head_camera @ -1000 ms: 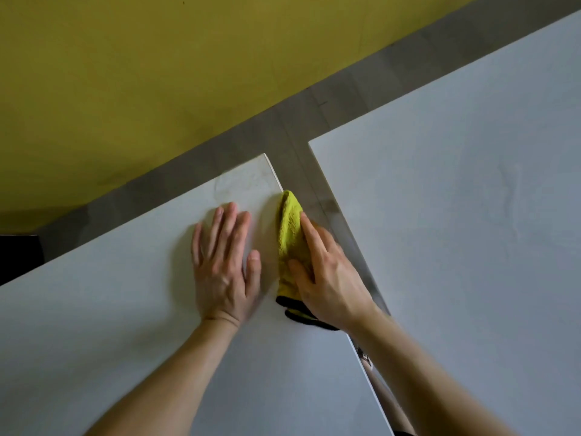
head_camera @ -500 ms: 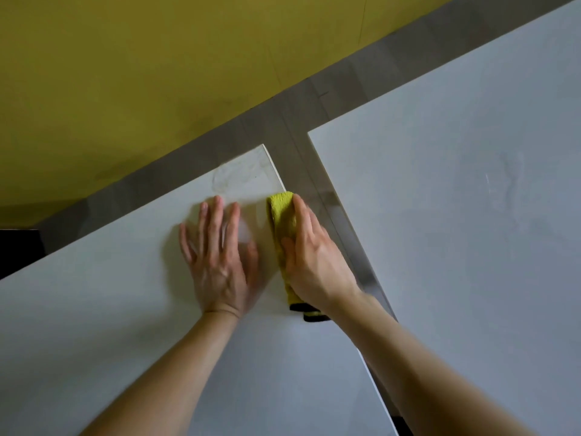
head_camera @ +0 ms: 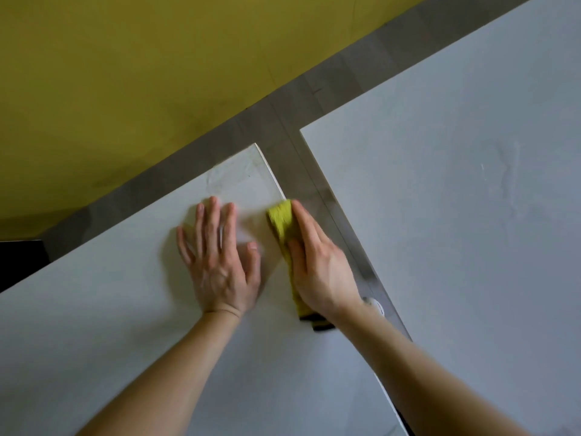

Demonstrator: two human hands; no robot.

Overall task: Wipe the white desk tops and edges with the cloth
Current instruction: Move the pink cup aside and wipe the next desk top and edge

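- A person leans over two white desks, both bare forearms reaching in from the bottom of the head view.
- The left hand [head_camera: 220,262] lies palm-down on the left desk [head_camera: 94,325], fingers straight and slightly spread, holding nothing.
- The right hand [head_camera: 320,265] presses the cloth [head_camera: 281,215] against the right edge of the same desk. Thumb and index finger lie straight on the fabric, and the other fingers are hidden past the edge.
- The cloth (yellow-green, with a dark trim at its near end) is folded into a long strip. It runs along that edge, short of the desk's far corner, with its far tip showing beyond the fingertips and its trimmed end poking out by the wrist.
- The two hands sit side by side, near each other but apart, with bare desk between them.
- A faint smudge [head_camera: 232,177] marks the top near the far corner, just ahead of both hands.
- The right desk [head_camera: 456,215] stands apart across a narrow gap that widens away from the camera, and pale streaks [head_camera: 503,190] show on its top.
- A small white round object [head_camera: 375,306] sits in the gap by the right wrist. It is too blurred to identify.
- Grey floor [head_camera: 283,121] shows between and beyond the desks, meeting a yellow wall [head_camera: 125,73].
- A dark shape [head_camera: 19,262] fills the far left edge.
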